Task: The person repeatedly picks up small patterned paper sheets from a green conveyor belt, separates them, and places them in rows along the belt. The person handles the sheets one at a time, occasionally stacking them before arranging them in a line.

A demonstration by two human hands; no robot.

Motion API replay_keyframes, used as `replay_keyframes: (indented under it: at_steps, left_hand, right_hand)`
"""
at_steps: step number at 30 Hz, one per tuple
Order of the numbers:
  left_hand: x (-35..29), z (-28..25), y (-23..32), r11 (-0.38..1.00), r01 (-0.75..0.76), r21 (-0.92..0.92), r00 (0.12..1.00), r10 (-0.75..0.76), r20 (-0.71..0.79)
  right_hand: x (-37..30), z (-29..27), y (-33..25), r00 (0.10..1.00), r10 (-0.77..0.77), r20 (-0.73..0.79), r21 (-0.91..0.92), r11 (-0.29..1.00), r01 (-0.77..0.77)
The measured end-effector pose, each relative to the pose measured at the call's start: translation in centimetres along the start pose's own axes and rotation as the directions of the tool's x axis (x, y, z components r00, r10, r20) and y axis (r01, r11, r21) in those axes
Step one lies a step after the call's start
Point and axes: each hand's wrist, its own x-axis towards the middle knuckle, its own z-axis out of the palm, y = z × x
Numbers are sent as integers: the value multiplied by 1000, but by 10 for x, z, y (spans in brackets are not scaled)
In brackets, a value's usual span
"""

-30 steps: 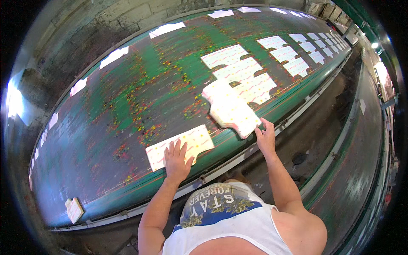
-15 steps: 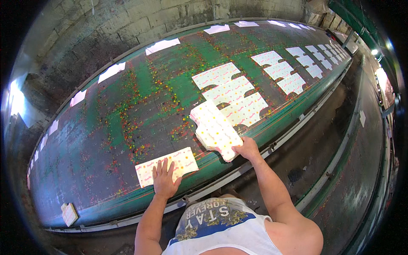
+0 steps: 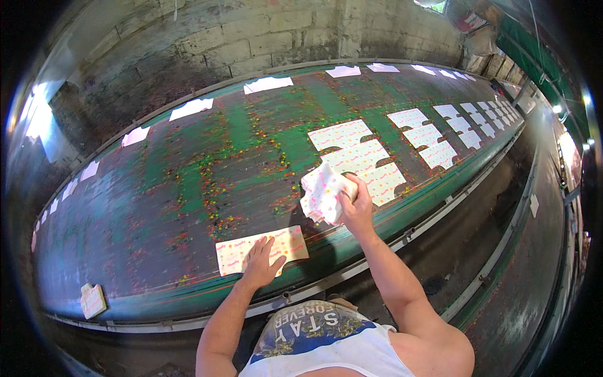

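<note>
My left hand (image 3: 259, 259) lies flat with its fingers stretched out on a printed fabric piece (image 3: 231, 250), white with a small pink and orange pattern, near the table's front edge. My right hand (image 3: 357, 210) is closed on a stack of cut fabric pieces (image 3: 325, 193) in the same print. The stack is held over the table, its far end drooping and folding. Just beyond it, three printed pieces (image 3: 353, 152) lie flat in a row, partly hidden by the stack.
More rows of printed pieces (image 3: 429, 138) run along the long paint-specked table (image 3: 188, 251) to the far right. White pieces (image 3: 269, 84) line its far edge. A small fabric stack (image 3: 93, 301) sits at the near left corner. A metal rail (image 3: 370, 259) runs along the front edge.
My right hand has lifted and turned the fabric stack, which now bends and droops. My left hand stays flat on its piece. The whole view has shifted slightly.
</note>
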Motion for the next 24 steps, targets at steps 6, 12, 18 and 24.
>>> replay_keyframes:
  at_steps: [6, 12, 18, 24]
  left_hand:
    - [10, 3, 8, 152, 154, -976, 958, -264, 110]
    - [-2, -29, 2, -135, -64, -989, 996, 48, -71]
    - [-43, -79, -66, -426, -49, -904, 969, -240, 60]
    - [-55, -90, -83, 16, 106, -994, 897, -433, 89]
  right_hand:
    - [5, 68, -113, 969, -107, 224, 92, 992, 88]
    - [-24, 109, -167, 930, 67, 363, 340, 919, -199]
    - [-34, 103, -128, 834, 243, 496, 330, 835, -440]
    - [-45, 89, -40, 700, 476, 533, 78, 796, -600]
